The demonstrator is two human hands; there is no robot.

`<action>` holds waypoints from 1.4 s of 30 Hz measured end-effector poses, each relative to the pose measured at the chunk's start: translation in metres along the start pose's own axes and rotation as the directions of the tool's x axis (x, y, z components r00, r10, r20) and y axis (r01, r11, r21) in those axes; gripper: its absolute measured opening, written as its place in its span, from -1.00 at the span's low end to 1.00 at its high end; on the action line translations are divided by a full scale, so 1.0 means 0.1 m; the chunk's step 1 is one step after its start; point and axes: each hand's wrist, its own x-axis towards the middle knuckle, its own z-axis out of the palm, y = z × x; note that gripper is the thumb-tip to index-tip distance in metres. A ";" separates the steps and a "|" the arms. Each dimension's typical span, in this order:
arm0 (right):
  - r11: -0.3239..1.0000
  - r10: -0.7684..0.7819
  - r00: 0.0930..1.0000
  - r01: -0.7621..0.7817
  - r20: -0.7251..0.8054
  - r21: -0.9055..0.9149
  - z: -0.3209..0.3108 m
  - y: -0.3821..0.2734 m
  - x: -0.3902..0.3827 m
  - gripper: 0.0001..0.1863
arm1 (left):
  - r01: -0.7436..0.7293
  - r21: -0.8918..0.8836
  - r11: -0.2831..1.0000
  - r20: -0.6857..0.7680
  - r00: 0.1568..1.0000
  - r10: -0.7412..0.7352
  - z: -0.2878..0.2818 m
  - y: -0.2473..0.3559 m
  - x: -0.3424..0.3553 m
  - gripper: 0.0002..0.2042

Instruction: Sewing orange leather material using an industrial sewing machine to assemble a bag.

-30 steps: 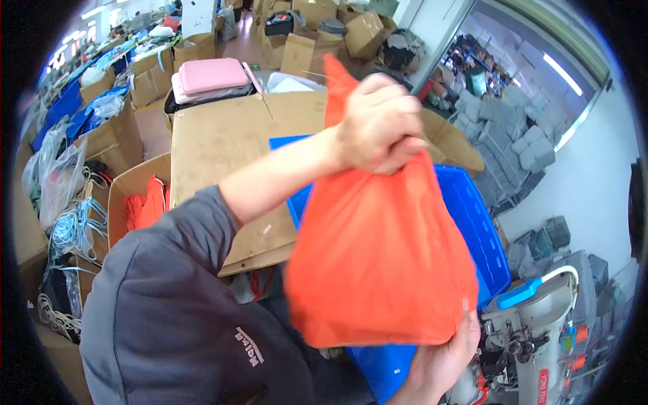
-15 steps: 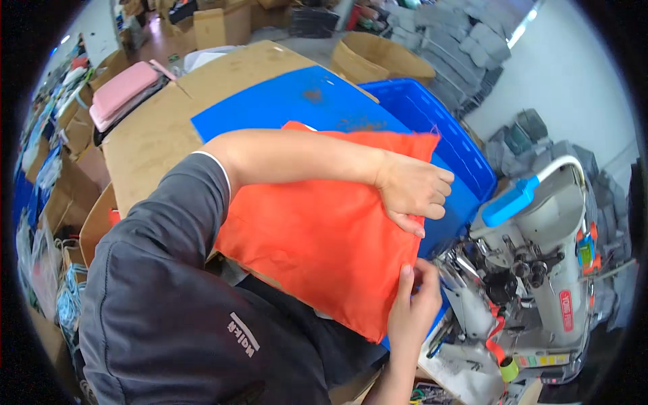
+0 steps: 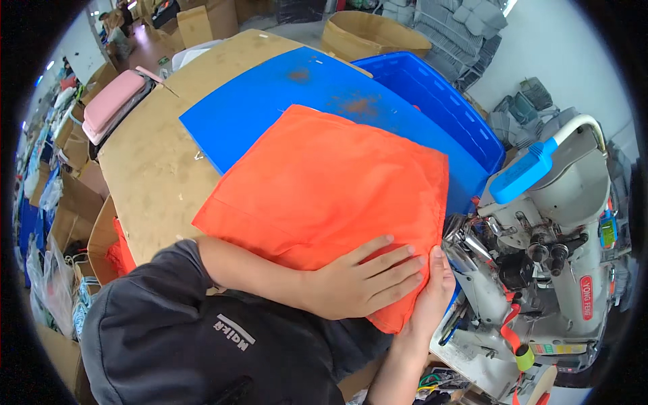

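A bright orange piece of fabric (image 3: 324, 182), roughly square, lies over a blue sheet (image 3: 263, 88) and the brown cardboard table top (image 3: 148, 182). My left hand (image 3: 364, 280) rests flat on the fabric's near right part, fingers spread toward its right edge. At that edge my right hand (image 3: 435, 287) pinches the cloth, thumb on top; its other fingers are partly hidden. Just to the right stands a grey industrial sewing machine (image 3: 567, 270), its metal head parts close to the fabric's right edge.
A blue plastic bin (image 3: 445, 88) stands beyond the sheet, with a large cardboard box (image 3: 374, 34) behind it. A blue lamp head (image 3: 523, 174) on a white bent arm hangs over the machine. A pink padded item (image 3: 115, 104) lies at the far left. Orange ribbon (image 3: 509, 324) runs down the machine.
My left hand has come from the far right edge back toward me and now lies flat on the cloth. The fabric is more spread out. My right hand stays at its right edge.
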 end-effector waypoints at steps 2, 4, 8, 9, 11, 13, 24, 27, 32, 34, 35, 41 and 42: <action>1.000 0.001 0.999 0.000 -0.032 0.027 0.00 0.00 0.00 -0.79 | -0.020 -0.036 0.999 -0.073 0.997 0.017 0.06 -0.05 0.00 -0.58; 0.999 0.000 0.998 0.003 -0.065 0.049 0.00 -0.01 0.01 -0.79 | -0.042 -0.072 0.997 -0.151 0.988 0.031 0.08 -0.10 0.03 -0.62; 0.993 -0.075 0.997 0.078 -0.032 0.092 -0.02 -0.05 0.05 -0.78 | -0.104 0.010 0.994 -0.242 0.965 0.104 0.14 -0.19 0.17 -0.63; 0.992 -0.101 0.994 0.103 -0.028 0.071 -0.02 -0.05 0.07 -0.78 | -0.103 0.031 0.994 -0.256 0.961 0.108 0.17 -0.21 0.20 -0.66; 0.992 -0.109 0.994 0.111 -0.031 0.064 -0.06 -0.01 0.10 -0.78 | -0.087 0.045 0.995 -0.259 0.961 0.096 0.25 -0.26 0.24 -0.67; 0.992 -0.113 0.993 0.114 -0.029 0.055 -0.08 0.02 0.11 -0.77 | -0.066 0.060 0.996 -0.261 0.962 0.079 0.29 -0.30 0.23 -0.67; 0.984 -0.167 0.984 0.170 -0.060 0.048 -0.17 0.08 0.15 -0.77 | -0.056 -0.544 0.837 0.120 0.982 0.144 -0.27 -0.58 0.51 -0.60; 0.978 -0.197 0.979 0.191 -0.059 -0.087 -0.21 0.08 0.14 -0.76 | 0.222 -0.839 0.497 0.245 0.969 -0.019 -0.17 -0.98 0.79 -0.65; 0.965 -0.216 0.976 0.210 -0.025 -0.159 -0.24 0.05 0.17 -0.75 | 0.075 -0.798 0.598 0.174 0.979 0.110 0.80 -1.56 1.59 -0.63; 0.971 -0.193 0.978 0.179 -0.075 -0.159 -0.23 0.08 0.15 -0.74 | 0.246 -0.719 0.650 0.581 0.726 0.368 0.81 -1.61 1.70 -0.68; 0.971 -0.195 0.977 0.180 -0.083 -0.156 -0.22 0.07 0.15 -0.74 | 0.243 -0.721 0.649 0.581 0.722 0.376 0.79 -1.64 1.73 -0.68; 0.984 -0.163 0.980 0.153 -0.110 -0.091 -0.17 0.09 0.16 -0.73 | 0.261 -0.762 0.593 0.495 0.825 0.273 0.80 -1.62 1.85 -0.70; 0.984 -0.173 0.979 0.167 -0.108 -0.062 -0.17 0.11 0.16 -0.72 | 0.203 -0.797 0.569 0.416 0.867 0.274 0.83 -1.60 1.85 -0.71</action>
